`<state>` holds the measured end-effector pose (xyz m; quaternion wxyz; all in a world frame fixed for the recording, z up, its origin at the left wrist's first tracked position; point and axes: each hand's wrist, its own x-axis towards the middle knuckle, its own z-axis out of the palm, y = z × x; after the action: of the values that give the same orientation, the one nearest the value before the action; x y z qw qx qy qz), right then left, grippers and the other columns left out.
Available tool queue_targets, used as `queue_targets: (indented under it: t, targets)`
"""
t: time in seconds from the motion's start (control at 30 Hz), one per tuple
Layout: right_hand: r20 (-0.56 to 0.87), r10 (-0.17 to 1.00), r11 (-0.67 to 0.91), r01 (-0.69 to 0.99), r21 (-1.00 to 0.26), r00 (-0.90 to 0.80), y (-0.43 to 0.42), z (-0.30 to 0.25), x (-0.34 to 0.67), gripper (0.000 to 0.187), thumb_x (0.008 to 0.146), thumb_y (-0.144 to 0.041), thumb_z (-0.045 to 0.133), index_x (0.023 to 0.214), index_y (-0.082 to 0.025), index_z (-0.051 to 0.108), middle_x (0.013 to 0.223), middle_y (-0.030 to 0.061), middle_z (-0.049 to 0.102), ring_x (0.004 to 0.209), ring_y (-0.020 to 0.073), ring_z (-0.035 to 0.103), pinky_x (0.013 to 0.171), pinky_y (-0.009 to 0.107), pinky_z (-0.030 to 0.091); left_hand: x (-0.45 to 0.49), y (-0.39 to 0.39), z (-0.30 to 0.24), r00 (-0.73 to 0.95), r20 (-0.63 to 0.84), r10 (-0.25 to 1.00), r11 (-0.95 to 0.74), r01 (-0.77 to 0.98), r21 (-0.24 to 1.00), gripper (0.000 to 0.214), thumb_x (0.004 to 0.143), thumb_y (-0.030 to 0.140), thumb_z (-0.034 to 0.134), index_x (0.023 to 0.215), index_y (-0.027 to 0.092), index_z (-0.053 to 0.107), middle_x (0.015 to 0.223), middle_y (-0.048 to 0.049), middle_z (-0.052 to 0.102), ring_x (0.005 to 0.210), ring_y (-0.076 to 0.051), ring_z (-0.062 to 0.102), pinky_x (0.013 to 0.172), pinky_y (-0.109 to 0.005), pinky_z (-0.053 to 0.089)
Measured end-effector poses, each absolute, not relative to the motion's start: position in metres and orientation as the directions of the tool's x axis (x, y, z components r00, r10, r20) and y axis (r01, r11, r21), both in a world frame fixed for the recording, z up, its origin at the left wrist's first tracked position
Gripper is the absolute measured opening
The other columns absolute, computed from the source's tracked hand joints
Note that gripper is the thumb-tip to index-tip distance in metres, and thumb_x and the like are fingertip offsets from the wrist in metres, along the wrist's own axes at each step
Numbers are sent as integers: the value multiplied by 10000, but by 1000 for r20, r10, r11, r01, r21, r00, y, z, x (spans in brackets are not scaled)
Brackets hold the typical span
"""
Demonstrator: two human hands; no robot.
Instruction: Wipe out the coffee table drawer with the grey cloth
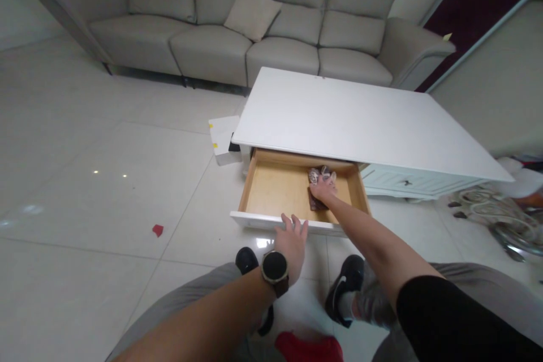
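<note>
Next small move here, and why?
I'd probably draw the right hand out of the open, rectangular pale-wood drawer before any push: it is down on a soft-looking brown patterned bundle inside, while the left hand is at the flat white front panel.

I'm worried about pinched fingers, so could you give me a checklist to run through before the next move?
1. Drawer pulled open: ok.
2. Left hand off the drawer's front panel: not ok, it touches the top edge.
3. Right hand out of the drawer: not ok, it is on the patterned brown bundle.
4. Firm hold on the bundle: cannot tell.
5. Shoes not under the drawer: ok.
</note>
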<state>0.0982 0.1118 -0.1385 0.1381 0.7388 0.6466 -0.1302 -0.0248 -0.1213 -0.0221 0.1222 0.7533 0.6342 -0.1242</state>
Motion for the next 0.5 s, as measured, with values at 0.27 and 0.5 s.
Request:
queue_targets:
  t: [0.27,0.5]
  targets:
    - [-341,719,592,791,-157,-606,95,-147,-14,689,913,-507,477,1577,-394,332,1725,48,102,1482,424,242,1111,668,259,-18,-116,-22,147,-324,935,-154,988,3,582,998,119,356,1539,295,476,1491,-162,550,1383,-414,485,938,-489,546]
    - [-318,741,588,800,-116,-591,131,-142,14,709,886,-507,499,1567,-385,347,1688,59,233,1434,395,324,1095,669,319,-17,-109,-17,131,-340,931,-139,990,0,591,997,123,349,1553,295,451,1385,-177,603,1300,-387,555,874,-445,552]
